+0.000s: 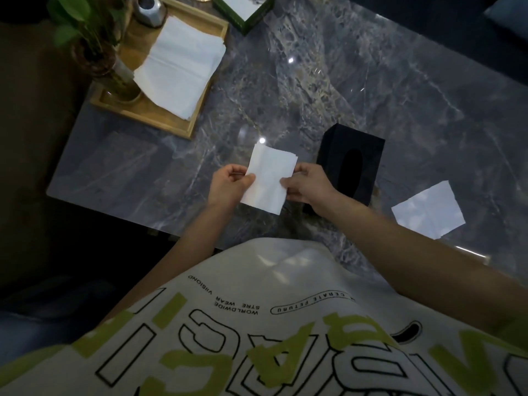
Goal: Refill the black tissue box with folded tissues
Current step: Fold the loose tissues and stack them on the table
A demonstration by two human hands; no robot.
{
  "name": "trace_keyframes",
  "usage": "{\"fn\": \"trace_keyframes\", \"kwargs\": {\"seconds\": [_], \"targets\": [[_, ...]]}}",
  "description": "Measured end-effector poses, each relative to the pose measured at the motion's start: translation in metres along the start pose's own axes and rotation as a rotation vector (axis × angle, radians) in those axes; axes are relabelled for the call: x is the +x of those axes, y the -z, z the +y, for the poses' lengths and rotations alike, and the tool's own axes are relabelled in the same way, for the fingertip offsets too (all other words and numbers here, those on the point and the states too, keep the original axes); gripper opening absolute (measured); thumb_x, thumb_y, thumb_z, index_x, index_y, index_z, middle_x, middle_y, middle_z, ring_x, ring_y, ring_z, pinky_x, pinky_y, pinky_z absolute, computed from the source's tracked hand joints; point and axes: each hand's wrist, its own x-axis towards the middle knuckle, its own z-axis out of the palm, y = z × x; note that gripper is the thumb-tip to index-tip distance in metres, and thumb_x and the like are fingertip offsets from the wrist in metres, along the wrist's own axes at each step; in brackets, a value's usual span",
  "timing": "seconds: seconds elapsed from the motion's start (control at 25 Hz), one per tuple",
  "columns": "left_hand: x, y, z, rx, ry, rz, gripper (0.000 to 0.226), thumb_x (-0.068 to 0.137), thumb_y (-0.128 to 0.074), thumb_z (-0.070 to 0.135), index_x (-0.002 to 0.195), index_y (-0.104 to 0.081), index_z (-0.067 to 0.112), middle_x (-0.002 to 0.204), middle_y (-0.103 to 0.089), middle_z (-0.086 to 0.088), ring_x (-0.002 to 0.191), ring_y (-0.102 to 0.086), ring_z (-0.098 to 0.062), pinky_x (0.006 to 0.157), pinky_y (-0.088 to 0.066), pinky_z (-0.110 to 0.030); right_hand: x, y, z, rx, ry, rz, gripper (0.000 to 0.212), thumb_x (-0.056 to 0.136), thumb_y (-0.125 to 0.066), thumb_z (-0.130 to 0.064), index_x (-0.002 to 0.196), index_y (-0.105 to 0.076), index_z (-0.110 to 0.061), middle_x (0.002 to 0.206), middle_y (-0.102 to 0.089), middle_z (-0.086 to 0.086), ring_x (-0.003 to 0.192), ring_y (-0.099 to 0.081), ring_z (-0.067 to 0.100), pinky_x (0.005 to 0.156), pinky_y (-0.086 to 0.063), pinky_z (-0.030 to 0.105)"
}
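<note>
Item: one folded white paper tissue (pixel 267 178), oblong, being held above the near part of the grey veined marble table (pixel 314 81), with its long axis running far to near and the far end leaning slightly right. Its left edge is being pinched by the left hand (pixel 228 185), whose fingers (pixel 235 170) are curled with the thumb laid on the upper face. Its right edge is being gripped by the right hand (pixel 310 185), whose fingertips (pixel 287 183) are closed on the paper. Neither hand is released. Item: one black rectangular tissue box (pixel 363 151), standing on the table just right of the right hand and a little farther off. Its long axis and the dark oval slot (pixel 352 172) in its top are running far to near, roughly parallel to the held tissue. The right hand is the nearer one; its wrist is overlapping the box's near left corner in the view, and contact cannot be told. By judgement, the tissue is being readied for a short carry rightward to the slot, entered lengthwise. The box's contents are hidden. Item: one flat white tissue sheet (pixel 428 208), lying near right, apart from the box. Item: one pale wooden tray (pixel 160 118), far left, bearing a stack of white tissues (pixel 183 61).
</note>
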Motion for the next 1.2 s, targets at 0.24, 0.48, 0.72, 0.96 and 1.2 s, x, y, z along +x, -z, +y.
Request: {"fn": "trace_keyframes", "kwargs": {"seconds": [0.24, 0.48, 0.72, 0.96, 1.2], "targets": [[0.005, -0.002, -0.006, 0.279, -0.133, 0.047, 0.016, 0.086, -0.070, 0.020, 0.095, -0.067, 0.008, 0.086, -0.066, -0.003, 0.075, -0.060, -0.012, 0.066, -0.048, -0.020, 0.024, -0.010, 0.005, -0.295, 0.038, 0.175, 0.018, 0.086, -0.069, -0.004, 0.079, -0.058, -0.016, 0.098, -0.067, 0.008, 0.097, -0.068, 0.026, 0.086, -0.059, 0.044], [0.019, -0.010, -0.006, 0.382, -0.162, 0.050, 0.020, 0.086, -0.070, 0.023, 0.100, -0.068, 0.009, 0.086, -0.064, 0.001, 0.076, -0.060, -0.011, 0.069, -0.046, -0.018, 0.039, -0.010, 0.006, -0.409, 0.032, 0.222, 0.020, 0.083, -0.069, -0.005, 0.075, -0.057, -0.018, 0.097, -0.068, 0.011, 0.096, -0.068, 0.027, 0.086, -0.059, 0.047], [0.032, -0.003, -0.008, 0.459, -0.191, 0.027, 0.010, 0.086, -0.068, 0.027, 0.085, -0.059, 0.022, 0.070, -0.056, 0.015, 0.064, -0.055, 0.000, 0.056, -0.040, -0.012, 0.044, -0.013, 0.006, -0.437, 0.027, 0.197, 0.022, 0.083, -0.068, -0.005, 0.072, -0.054, -0.017, 0.086, -0.064, 0.007, 0.094, -0.069, 0.029, 0.080, -0.060, 0.048], [0.036, -0.006, -0.007, 0.487, -0.187, -0.006, 0.010, 0.087, -0.069, 0.025, 0.087, -0.060, 0.022, 0.076, -0.061, 0.008, 0.069, -0.059, -0.005, 0.062, -0.046, -0.016, 0.048, -0.011, 0.002, -0.528, 0.042, 0.206, 0.019, 0.085, -0.064, -0.006, 0.075, -0.053, -0.018, 0.089, -0.065, 0.008, 0.093, -0.067, 0.027, 0.082, -0.060, 0.047], [0.034, -0.008, -0.007, 0.539, -0.155, -0.004, 0.015, 0.086, -0.070, 0.025, 0.091, -0.056, 0.024, 0.085, -0.064, 0.005, 0.078, -0.063, -0.014, 0.070, -0.054, -0.028, 0.043, -0.010, 0.006, -0.594, 0.046, 0.177, 0.029, 0.085, -0.060, -0.011, 0.112, -0.051, -0.005, 0.111, -0.062, 0.013, 0.098, -0.060, 0.024, 0.077, -0.054, 0.035]]}}
